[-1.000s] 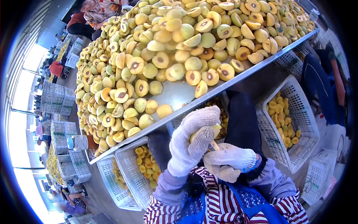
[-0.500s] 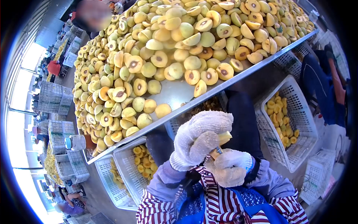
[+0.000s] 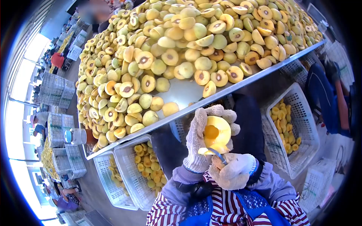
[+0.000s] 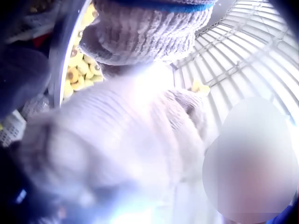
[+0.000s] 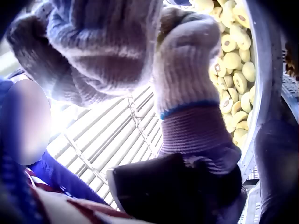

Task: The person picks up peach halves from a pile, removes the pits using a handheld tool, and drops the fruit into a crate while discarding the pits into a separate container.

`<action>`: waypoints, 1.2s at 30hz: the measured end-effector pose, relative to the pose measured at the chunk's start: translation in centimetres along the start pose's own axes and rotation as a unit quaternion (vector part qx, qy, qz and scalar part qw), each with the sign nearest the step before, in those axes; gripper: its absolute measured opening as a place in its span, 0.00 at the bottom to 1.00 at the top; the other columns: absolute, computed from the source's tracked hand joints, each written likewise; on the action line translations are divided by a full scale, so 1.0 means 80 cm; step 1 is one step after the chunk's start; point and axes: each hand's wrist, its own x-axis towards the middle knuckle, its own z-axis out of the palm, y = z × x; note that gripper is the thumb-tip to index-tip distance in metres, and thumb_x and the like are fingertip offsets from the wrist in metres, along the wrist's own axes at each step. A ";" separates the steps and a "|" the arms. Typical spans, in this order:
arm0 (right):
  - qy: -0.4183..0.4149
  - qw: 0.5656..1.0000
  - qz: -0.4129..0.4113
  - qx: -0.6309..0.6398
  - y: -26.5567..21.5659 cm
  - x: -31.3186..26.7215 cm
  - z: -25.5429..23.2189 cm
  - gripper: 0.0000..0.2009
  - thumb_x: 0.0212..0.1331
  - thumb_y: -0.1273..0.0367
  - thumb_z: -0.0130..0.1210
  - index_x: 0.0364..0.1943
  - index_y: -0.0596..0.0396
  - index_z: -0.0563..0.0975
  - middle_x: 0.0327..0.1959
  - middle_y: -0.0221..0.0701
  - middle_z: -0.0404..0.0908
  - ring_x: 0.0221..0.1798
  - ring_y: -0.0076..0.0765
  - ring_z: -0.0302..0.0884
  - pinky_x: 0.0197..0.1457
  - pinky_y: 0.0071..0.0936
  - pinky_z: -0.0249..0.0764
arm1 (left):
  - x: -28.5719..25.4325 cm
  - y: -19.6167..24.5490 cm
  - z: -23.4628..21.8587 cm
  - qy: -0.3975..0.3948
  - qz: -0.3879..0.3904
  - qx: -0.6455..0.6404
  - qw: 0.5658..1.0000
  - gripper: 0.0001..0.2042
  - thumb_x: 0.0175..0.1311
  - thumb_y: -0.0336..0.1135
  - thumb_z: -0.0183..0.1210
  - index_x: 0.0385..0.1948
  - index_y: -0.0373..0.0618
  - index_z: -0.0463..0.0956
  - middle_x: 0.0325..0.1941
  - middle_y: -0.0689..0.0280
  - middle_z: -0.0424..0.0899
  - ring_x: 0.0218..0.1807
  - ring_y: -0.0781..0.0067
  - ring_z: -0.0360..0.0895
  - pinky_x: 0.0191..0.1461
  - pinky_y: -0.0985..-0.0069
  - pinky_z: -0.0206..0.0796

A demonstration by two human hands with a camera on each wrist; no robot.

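Observation:
In the head view the gloved left hand (image 3: 199, 141) holds a yellow fruit half (image 3: 217, 132), its hollow facing up, fingers curled behind it. Across the fruit's lower edge lies a curved metal blade (image 3: 218, 155), gripped by the gloved right hand (image 3: 234, 170) just below and to the right. A flap of flesh stands at the blade. Both wrist views show the knitted gloves close up, the left hand (image 5: 187, 60) in the right wrist view and the right hand (image 4: 145, 35) in the left wrist view; there the fruit is mostly hidden.
A metal-edged table (image 3: 181, 116) heaped with halved fruit (image 3: 169, 56) spans the area ahead. White crates of fruit stand at the left (image 3: 130, 169) and right (image 3: 301, 132). A lidded jar (image 3: 78, 136) is by the table's left corner. Other people sit farther off.
The left hand has turned and its fingers have spread around the fruit, so the hollow now shows. The curved blade has come into view at the fruit's edge; the right hand has barely moved.

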 end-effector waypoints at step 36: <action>0.563 0.626 0.026 -0.539 -0.045 0.057 0.042 0.16 0.62 0.56 0.59 0.41 0.54 0.73 0.21 0.27 0.75 0.16 0.20 0.70 0.20 0.20 0.67 | 0.076 0.111 -0.133 0.037 0.091 0.225 0.969 0.25 0.69 0.46 0.57 0.62 0.43 0.66 0.53 0.62 0.77 0.52 0.68 0.77 0.52 0.69 0.76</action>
